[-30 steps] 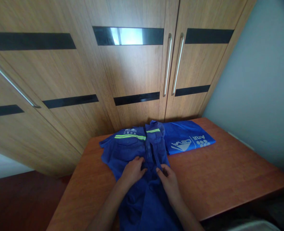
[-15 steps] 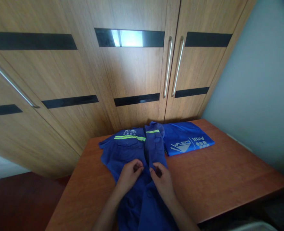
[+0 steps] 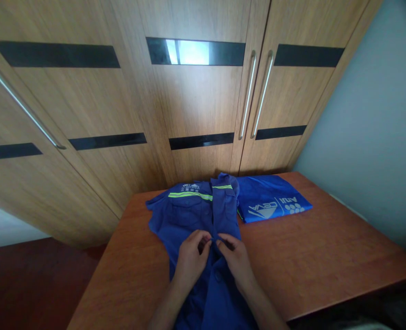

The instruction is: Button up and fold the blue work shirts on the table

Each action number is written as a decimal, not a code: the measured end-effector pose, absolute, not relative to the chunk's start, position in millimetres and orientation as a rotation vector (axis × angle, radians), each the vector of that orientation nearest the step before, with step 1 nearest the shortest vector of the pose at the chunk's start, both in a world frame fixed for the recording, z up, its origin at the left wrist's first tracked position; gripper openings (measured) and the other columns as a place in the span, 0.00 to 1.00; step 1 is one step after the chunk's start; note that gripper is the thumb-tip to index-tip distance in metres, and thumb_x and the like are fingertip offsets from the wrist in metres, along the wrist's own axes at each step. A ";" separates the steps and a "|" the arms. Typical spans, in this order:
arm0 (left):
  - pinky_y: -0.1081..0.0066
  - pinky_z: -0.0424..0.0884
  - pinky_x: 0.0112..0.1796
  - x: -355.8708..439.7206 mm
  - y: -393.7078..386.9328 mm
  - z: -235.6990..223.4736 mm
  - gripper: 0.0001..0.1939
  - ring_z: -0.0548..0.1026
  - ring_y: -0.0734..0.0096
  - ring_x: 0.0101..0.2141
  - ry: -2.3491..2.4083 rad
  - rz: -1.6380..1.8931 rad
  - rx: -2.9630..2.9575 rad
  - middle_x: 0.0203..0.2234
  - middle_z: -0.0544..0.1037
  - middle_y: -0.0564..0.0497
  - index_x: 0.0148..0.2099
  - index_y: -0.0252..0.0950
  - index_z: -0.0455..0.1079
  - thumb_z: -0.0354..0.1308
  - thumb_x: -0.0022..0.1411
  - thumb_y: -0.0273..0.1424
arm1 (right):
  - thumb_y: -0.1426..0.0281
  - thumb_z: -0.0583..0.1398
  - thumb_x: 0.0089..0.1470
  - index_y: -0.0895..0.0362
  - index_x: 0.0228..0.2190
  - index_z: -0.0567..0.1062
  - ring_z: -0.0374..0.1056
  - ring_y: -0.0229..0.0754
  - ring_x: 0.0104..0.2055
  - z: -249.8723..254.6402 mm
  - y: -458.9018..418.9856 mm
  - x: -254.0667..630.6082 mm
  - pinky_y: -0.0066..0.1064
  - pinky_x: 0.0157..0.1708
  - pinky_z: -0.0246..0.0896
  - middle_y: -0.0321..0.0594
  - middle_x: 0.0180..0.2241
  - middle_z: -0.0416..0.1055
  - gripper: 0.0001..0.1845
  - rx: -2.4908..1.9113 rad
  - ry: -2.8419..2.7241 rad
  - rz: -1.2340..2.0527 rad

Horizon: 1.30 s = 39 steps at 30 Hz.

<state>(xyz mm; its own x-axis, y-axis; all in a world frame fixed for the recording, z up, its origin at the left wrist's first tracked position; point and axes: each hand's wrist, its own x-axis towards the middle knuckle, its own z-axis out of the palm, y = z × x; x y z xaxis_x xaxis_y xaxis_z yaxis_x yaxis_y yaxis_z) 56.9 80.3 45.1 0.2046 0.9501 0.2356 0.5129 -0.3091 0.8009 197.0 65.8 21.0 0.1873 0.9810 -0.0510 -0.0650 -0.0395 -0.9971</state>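
A blue work shirt [image 3: 189, 215] with yellow-green reflective stripes lies front up on the reddish wooden table [image 3: 326, 256], collar toward the wardrobe. My left hand [image 3: 191, 259] and my right hand [image 3: 235, 259] meet at the shirt's front placket, about mid-chest. Both hands have fingers curled and pinching the fabric edges, fingertips nearly touching. A button [image 3: 218, 276] shows just below them.
A folded blue garment [image 3: 271, 204] with white printed lettering lies at the table's far side, right of the shirt. Wooden wardrobe doors [image 3: 203, 101] with long metal handles [image 3: 247, 96] stand right behind the table. A grey wall [image 3: 378, 137] runs along the right.
Both hands have drawn together at the placket, going from resting on the cloth to pinching it. The camera view has shifted slightly.
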 end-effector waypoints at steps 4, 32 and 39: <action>0.70 0.69 0.37 61.2 76.0 44.8 0.08 0.74 0.67 0.34 1.434 1.036 2.045 0.31 0.76 0.50 0.36 0.39 0.72 0.51 0.60 0.26 | 0.58 0.63 0.46 0.59 0.37 0.80 0.72 0.50 0.38 26.2 63.1 196.0 0.38 0.40 0.67 0.46 0.35 0.78 0.20 -1.286 -1.024 1.124; 0.70 0.70 0.35 65.3 79.9 39.5 0.09 0.76 0.65 0.32 1.302 1.047 1.337 0.27 0.79 0.50 0.31 0.35 0.71 0.59 0.53 0.36 | 0.68 0.56 0.55 0.54 0.33 0.77 0.70 0.44 0.31 31.4 61.7 200.9 0.32 0.33 0.63 0.40 0.30 0.75 0.10 -1.434 -1.528 0.654; 0.72 0.70 0.32 63.6 79.3 39.1 0.08 0.76 0.67 0.29 1.373 1.050 1.446 0.26 0.78 0.51 0.31 0.35 0.73 0.58 0.53 0.35 | 0.71 0.53 0.57 0.53 0.31 0.74 0.69 0.45 0.34 37.8 66.8 205.4 0.32 0.34 0.58 0.40 0.30 0.73 0.10 -1.461 -1.768 0.496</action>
